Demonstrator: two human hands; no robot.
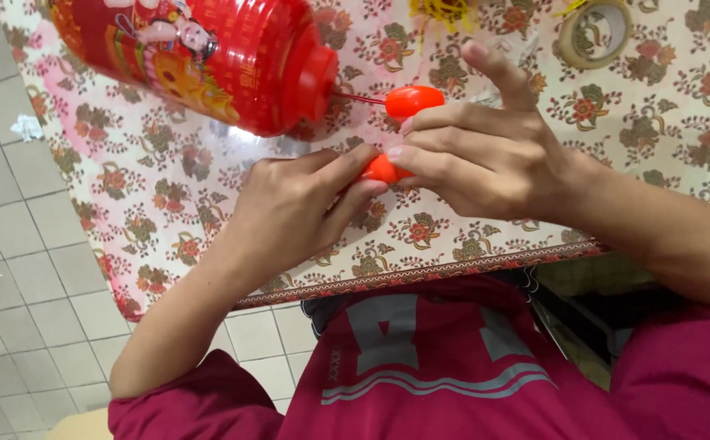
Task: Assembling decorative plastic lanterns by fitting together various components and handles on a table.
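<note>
Leftmost, a grey tiled floor runs beside the table, which wears a floral plastic cloth. Over its upper part lies a big red lantern on its side, its round end cap facing right, with a thin red string running from the cap to a small orange-red bead.

Next comes the left hand, fingers drawn together, thumb and forefinger pinching a second small orange-red piece from the left. The right hand meets it from the other side, its lower fingers pressed onto that same piece while the forefinger sticks up free, just beside the bead on the string. How the two orange parts join is hidden by the fingers.

Judging by the grip, the work is fine fitting of small parts on the lantern's string. It would go best with both wrists resting on the cloth, the string kept lightly taut, and the pinch kept near the tips so the joint stays in sight.

Farther right, a roll of tape sits at the table's far edge, with some yellow strands near it.
</note>
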